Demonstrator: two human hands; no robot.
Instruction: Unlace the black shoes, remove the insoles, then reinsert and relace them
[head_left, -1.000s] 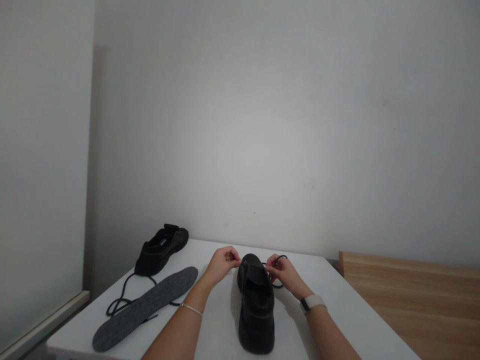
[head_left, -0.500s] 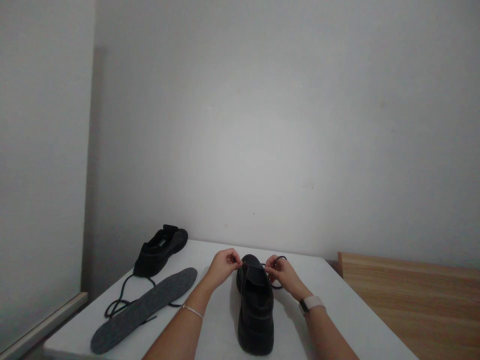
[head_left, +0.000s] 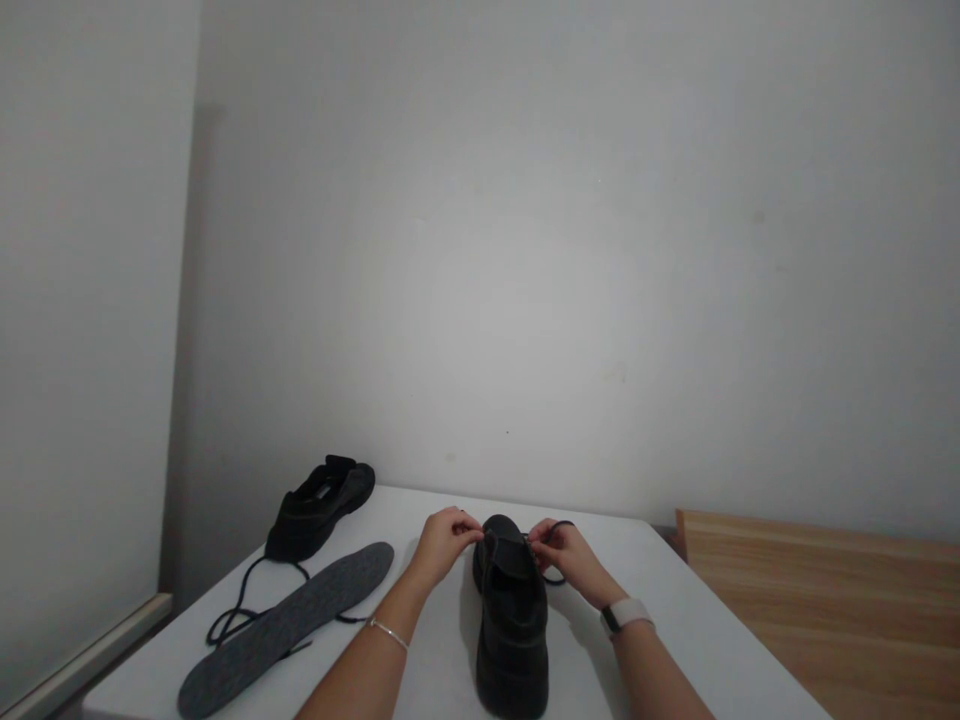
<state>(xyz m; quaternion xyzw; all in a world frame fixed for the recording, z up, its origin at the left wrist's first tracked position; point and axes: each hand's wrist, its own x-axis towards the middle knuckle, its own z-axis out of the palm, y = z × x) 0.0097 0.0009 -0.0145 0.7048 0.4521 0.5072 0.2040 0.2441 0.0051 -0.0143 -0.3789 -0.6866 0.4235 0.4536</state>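
A black shoe (head_left: pixel 512 630) stands on the white table (head_left: pixel 697 640) in front of me, toe pointing away. My left hand (head_left: pixel 442 542) pinches a black lace end at the left side of the shoe's front. My right hand (head_left: pixel 564 549) pinches the black lace (head_left: pixel 556 577) at the right side, where it loops onto the table. A bracelet circles my left wrist and a pale watch my right.
A second black shoe (head_left: pixel 321 496) sits at the table's far left, a loose black lace (head_left: pixel 247 598) trailing from it. A grey insole (head_left: pixel 289 625) lies beside it. A wooden surface (head_left: pixel 825 600) adjoins the table on the right. White walls stand behind and to the left.
Both hands have stayed at the shoe's front with small finger movements on the lace. The view has shifted slightly.
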